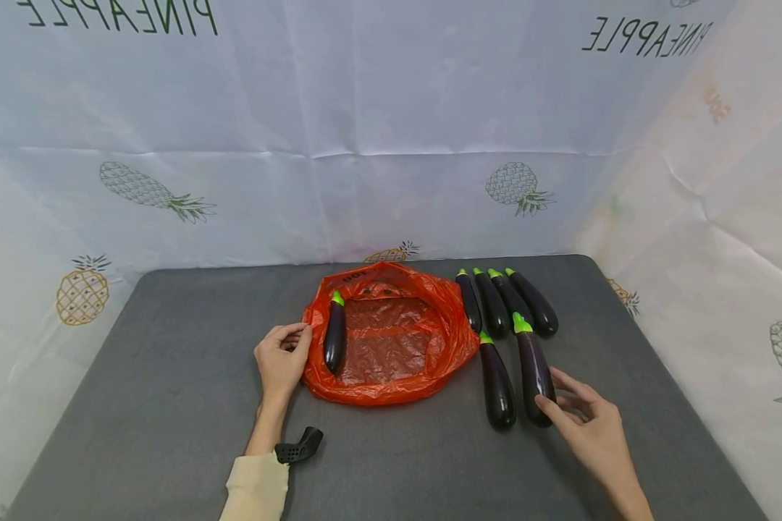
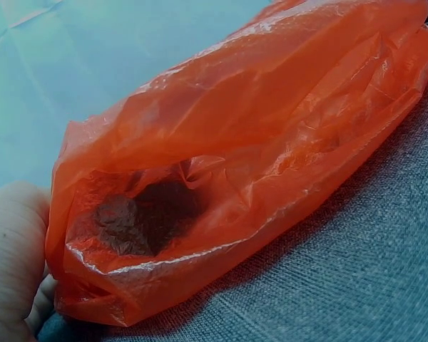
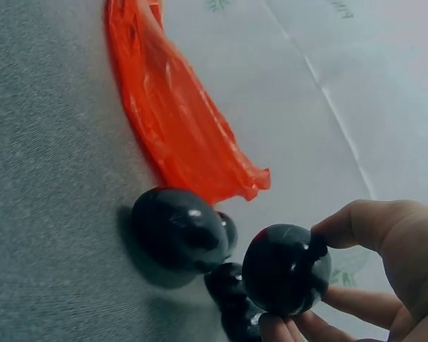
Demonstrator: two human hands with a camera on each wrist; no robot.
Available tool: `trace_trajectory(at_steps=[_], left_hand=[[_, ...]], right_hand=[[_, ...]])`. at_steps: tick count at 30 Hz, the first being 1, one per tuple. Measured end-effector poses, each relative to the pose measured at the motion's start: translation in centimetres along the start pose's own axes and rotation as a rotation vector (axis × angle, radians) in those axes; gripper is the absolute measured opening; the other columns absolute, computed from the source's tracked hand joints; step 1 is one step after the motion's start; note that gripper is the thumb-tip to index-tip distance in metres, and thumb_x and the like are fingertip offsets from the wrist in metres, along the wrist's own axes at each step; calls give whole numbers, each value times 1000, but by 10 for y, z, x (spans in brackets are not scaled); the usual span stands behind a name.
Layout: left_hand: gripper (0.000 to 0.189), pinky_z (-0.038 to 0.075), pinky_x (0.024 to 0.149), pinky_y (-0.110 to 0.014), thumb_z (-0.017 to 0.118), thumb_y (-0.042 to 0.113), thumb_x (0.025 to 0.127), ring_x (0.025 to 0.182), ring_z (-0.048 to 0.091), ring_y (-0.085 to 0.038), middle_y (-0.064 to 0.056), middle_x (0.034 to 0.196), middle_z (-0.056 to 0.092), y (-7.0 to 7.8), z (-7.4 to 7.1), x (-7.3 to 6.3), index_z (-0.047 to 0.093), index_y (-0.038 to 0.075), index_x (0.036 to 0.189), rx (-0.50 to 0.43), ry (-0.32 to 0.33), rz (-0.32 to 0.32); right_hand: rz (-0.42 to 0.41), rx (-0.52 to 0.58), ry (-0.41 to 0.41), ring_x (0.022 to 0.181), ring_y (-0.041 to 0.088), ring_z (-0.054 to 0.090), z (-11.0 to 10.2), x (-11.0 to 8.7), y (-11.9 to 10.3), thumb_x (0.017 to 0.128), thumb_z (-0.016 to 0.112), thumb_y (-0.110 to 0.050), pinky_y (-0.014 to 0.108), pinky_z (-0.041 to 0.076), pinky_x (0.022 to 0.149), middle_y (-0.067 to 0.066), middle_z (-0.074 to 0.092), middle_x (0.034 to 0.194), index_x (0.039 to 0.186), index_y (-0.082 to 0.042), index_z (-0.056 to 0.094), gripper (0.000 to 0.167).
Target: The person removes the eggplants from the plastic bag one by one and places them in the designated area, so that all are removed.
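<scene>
An orange-red plastic bag (image 1: 381, 395) lies with its mouth spread wide on the table. One dark eggplant (image 1: 335, 337) with a bright green cap is inside, along the left wall. My left hand (image 1: 282, 363) pinches the bag's left rim, also seen at the edge of the left wrist view. Between thumb and fingers, my right hand (image 1: 589, 425) grips the rounded lower end of another eggplant (image 1: 534, 370), its cap pointing away. The right wrist view shows this held eggplant (image 3: 282, 267) end-on, raised off the table. A further eggplant (image 1: 498, 388) lies just left of it.
Several more eggplants (image 1: 493, 305) lie in a row behind, right of the bag. The grey table (image 1: 169, 405) is backed by a white pineapple-print cloth (image 1: 391, 195). A black wrist mount (image 1: 300, 446) sticks out from the left forearm.
</scene>
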State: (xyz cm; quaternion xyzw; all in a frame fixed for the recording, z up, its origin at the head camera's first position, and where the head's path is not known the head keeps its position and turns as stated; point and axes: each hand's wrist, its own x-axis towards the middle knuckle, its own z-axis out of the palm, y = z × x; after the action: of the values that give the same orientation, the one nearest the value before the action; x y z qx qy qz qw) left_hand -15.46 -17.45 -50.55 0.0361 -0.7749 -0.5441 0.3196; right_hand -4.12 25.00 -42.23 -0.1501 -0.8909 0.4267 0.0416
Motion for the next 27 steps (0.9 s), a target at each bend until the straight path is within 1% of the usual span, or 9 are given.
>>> trace_trajectory(at_steps=[4, 9, 12, 15, 18, 20, 24, 25, 27], left_hand=[[6, 46, 64, -4, 78, 6, 89, 67, 56, 8, -16, 78, 73, -1, 0, -1, 81, 1, 87, -3, 0, 3], [6, 46, 64, -4, 78, 6, 89, 67, 56, 8, -16, 78, 74, -4, 0, -2, 81, 1, 88, 4, -3, 2], [6, 46, 64, -4, 78, 6, 89, 67, 56, 8, -16, 78, 74, -4, 0, -2, 81, 1, 88, 10, -3, 2], [6, 46, 64, -4, 78, 6, 89, 67, 56, 8, -17, 78, 73, -4, 0, -1, 81, 1, 88, 8, -4, 0], [6, 46, 64, -4, 78, 6, 89, 67, 56, 8, -17, 77, 73, -3, 0, -1, 81, 0, 87, 1, -5, -2], [6, 46, 64, -4, 78, 6, 89, 66, 56, 8, -17, 77, 73, -3, 0, -1, 81, 0, 87, 0, -6, -4], [6, 46, 64, -4, 78, 6, 89, 66, 56, 8, -16, 76, 72, -2, 0, 0, 81, 1, 87, 0, -6, -8], [6, 46, 64, -4, 78, 6, 89, 66, 56, 7, -16, 76, 72, -2, 0, 0, 81, 1, 87, -1, -5, -8], [5, 46, 64, -4, 78, 5, 88, 66, 57, 7, -16, 76, 72, -1, 0, 0, 81, 1, 87, -4, -3, -4]], right_hand=[[42, -19, -29, 85, -19, 54, 0, 1, 4, 91, 79, -32, 9, 53, 72, 19, 61, 143, 142, -10, 61, 59], [41, -48, -38, 83, -22, 52, 0, 2, 9, 91, 79, -33, 12, 52, 72, 21, 62, 143, 142, -9, 62, 59], [57, -64, -56, 83, -21, 52, -1, 2, 12, 91, 78, -35, 16, 53, 70, 22, 60, 144, 143, -9, 61, 60], [93, -80, -94, 85, -16, 56, -1, 4, 15, 91, 77, -40, 18, 53, 69, 23, 59, 145, 145, -10, 58, 65], [113, -101, -123, 91, -5, 65, 0, 6, 17, 91, 77, -45, 20, 53, 68, 25, 60, 143, 147, -10, 56, 69], [119, -109, -129, 94, 1, 68, 0, 7, 18, 90, 76, -46, 20, 53, 68, 25, 61, 141, 147, -10, 56, 70], [123, -117, -134, 94, 0, 68, 1, 7, 19, 91, 76, -47, 20, 53, 68, 24, 61, 141, 148, -11, 56, 70], [124, -119, -136, 95, 1, 68, 1, 7, 20, 91, 76, -47, 20, 53, 68, 24, 61, 141, 148, -11, 56, 70], [122, -128, -146, 98, 9, 71, 1, 8, 20, 91, 75, -48, 20, 53, 69, 24, 61, 141, 148, -11, 55, 71]])
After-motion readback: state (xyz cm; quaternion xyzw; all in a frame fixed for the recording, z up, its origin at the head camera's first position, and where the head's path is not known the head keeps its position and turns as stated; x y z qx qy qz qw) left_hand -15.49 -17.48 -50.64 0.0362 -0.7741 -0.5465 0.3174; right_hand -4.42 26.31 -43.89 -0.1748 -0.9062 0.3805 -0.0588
